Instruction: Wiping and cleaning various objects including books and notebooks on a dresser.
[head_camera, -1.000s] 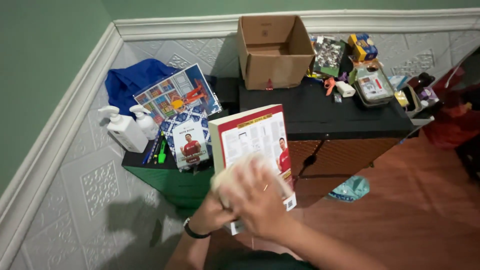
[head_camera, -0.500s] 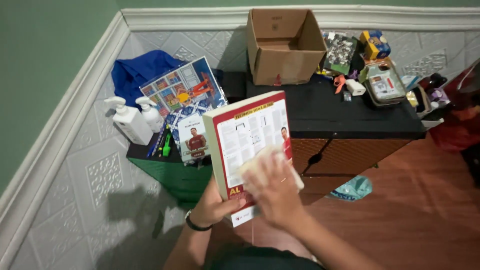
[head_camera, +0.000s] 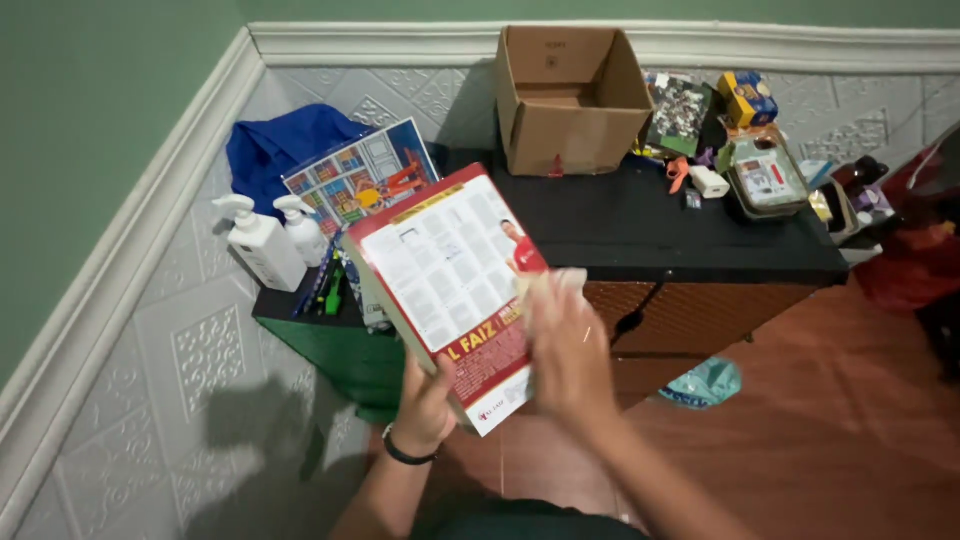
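The red-and-white booklet (head_camera: 450, 290) is held tilted in front of the black counter (head_camera: 620, 225), clear of its front edge; left hand (head_camera: 425, 400) clamped on the lower edge; right hand (head_camera: 570, 350) flat, blurred, against its right side; cardboard box (head_camera: 570, 100) well behind.

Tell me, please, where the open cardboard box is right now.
In the head view, the cardboard box stands open at the back of the black table, against the wall, beyond the booklet held in the left hand.
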